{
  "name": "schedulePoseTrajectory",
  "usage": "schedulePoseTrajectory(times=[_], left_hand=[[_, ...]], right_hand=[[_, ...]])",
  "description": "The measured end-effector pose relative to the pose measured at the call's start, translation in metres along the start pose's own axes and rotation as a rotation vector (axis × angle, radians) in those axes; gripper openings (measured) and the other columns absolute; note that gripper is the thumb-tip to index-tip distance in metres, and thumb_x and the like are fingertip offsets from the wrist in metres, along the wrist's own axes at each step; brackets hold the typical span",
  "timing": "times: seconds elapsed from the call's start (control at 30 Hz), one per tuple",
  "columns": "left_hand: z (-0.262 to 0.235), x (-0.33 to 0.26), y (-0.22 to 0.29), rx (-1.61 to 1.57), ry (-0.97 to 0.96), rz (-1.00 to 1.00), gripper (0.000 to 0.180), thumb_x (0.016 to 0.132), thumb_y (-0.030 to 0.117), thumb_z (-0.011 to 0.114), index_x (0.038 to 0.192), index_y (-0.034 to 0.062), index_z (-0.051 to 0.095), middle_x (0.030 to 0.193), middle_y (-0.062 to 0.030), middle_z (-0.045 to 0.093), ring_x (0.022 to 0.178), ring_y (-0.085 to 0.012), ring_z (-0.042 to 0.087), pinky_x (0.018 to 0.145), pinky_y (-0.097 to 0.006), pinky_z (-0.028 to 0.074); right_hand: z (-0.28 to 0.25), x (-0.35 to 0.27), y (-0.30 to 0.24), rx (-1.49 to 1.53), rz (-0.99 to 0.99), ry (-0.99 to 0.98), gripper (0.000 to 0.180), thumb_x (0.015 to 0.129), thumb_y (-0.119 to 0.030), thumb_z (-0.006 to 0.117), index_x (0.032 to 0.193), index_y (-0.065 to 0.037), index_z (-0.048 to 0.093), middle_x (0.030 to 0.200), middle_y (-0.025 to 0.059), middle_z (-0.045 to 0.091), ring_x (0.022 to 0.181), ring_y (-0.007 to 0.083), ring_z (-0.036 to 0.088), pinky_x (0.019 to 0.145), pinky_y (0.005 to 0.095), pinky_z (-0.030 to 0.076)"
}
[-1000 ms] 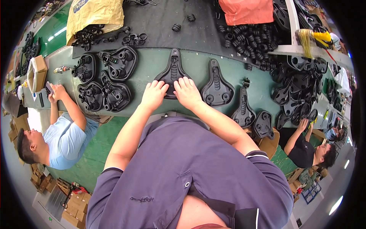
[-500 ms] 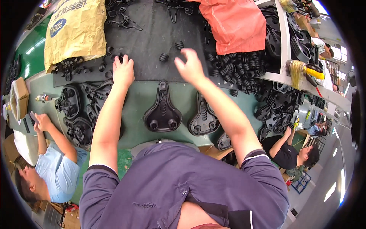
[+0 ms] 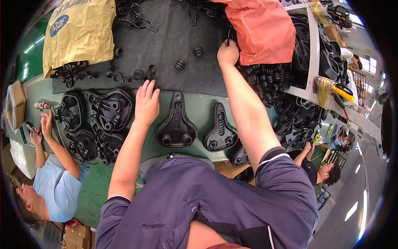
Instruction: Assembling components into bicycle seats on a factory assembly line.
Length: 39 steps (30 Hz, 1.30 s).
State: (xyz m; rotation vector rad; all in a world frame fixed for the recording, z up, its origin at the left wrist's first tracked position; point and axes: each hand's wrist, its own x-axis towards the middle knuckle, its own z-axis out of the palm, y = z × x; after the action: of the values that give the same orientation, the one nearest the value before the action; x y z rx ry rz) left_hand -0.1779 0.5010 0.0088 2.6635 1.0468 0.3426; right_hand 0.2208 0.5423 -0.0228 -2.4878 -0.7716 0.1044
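Observation:
My left hand (image 3: 147, 106), fingers stretched and holding nothing, hovers at the front edge of the black mat (image 3: 166, 37), left of a black bicycle saddle base (image 3: 178, 128). That saddle base lies upside down, nose away from me, with two round fittings at its wide end. My right hand (image 3: 229, 54) is closed beside the red bag (image 3: 263, 33), around a thin black rod-like piece (image 3: 228, 40); most of it is hidden. Two short black coil springs (image 3: 180, 64) rest on the mat between my hands. Several black rings (image 3: 138, 75) lie just beyond my left fingertips.
More saddle bases (image 3: 110, 110) cluster at left, with another (image 3: 221, 128) on the right. A yellow paper bag (image 3: 78, 37) stands far left. Springs (image 3: 265, 81) are heaped below the red bag, near a white rack post (image 3: 311, 50). Co-workers sit on both sides.
My right hand has moved right and away from the springs to the red bag's edge, closing on a thin black piece. My left hand has come back from the rings toward me, slightly right.

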Motion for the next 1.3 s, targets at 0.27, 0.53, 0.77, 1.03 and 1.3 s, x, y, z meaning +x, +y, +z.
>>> schedulePoseTrajectory(times=[0.27,0.53,0.77,1.03,1.3], left_hand=[[0.014,-0.023,0.005,-0.123,0.101,-0.324,0.050,0.090,0.015,0.081,0.133,-0.0013,0.060,0.155,-0.0257,0.046,0.139,-0.0476,0.049,0.115,-0.051,0.048],[-0.022,-0.026,0.009,-0.076,0.110,-0.108,0.038,0.081,-0.005,0.065,0.119,0.0010,0.067,0.126,-0.0149,0.063,0.119,-0.0375,0.060,0.103,-0.044,0.053],[-0.046,-0.132,0.034,0.095,-0.312,0.227,0.048,0.081,-0.001,0.065,0.128,0.0019,0.063,0.125,-0.0139,0.062,0.120,-0.0337,0.059,0.105,-0.041,0.052],[-0.024,-0.246,0.039,-0.098,-0.362,-0.078,0.054,0.088,0.002,0.063,0.142,0.0030,0.058,0.147,-0.0158,0.056,0.130,-0.0365,0.056,0.111,-0.045,0.050],[-0.040,-0.196,0.019,0.570,-0.572,0.111,0.066,0.099,0.012,0.056,0.164,0.0191,0.044,0.180,-0.0053,0.019,0.158,-0.0424,0.030,0.127,-0.055,0.033]], right_hand=[[-0.127,-0.033,0.016,0.338,0.044,-0.254,0.033,0.090,-0.008,0.056,0.114,0.000,0.077,0.096,0.0173,0.078,0.087,0.0253,0.074,0.085,0.0375,0.056],[-0.284,-0.160,0.036,0.663,0.318,-0.795,0.015,0.087,0.002,0.064,0.100,0.002,0.071,0.075,0.0034,0.066,0.056,0.0118,0.062,0.050,0.0292,0.047],[-0.357,-0.213,0.058,0.461,0.460,-0.892,0.012,0.092,-0.005,0.066,0.097,0.005,0.072,0.073,0.0052,0.067,0.050,0.0130,0.064,0.046,0.0289,0.051],[-0.274,-0.265,0.080,0.649,0.433,-0.945,0.027,0.101,-0.017,0.071,0.116,0.006,0.071,0.093,0.0084,0.074,0.068,0.0130,0.070,0.059,0.0278,0.058],[-0.236,-0.284,0.131,-0.122,-0.544,-0.727,0.070,0.087,-0.034,0.080,0.146,-0.001,0.059,0.145,0.0232,0.058,0.134,0.0390,0.058,0.113,0.0457,0.050]])
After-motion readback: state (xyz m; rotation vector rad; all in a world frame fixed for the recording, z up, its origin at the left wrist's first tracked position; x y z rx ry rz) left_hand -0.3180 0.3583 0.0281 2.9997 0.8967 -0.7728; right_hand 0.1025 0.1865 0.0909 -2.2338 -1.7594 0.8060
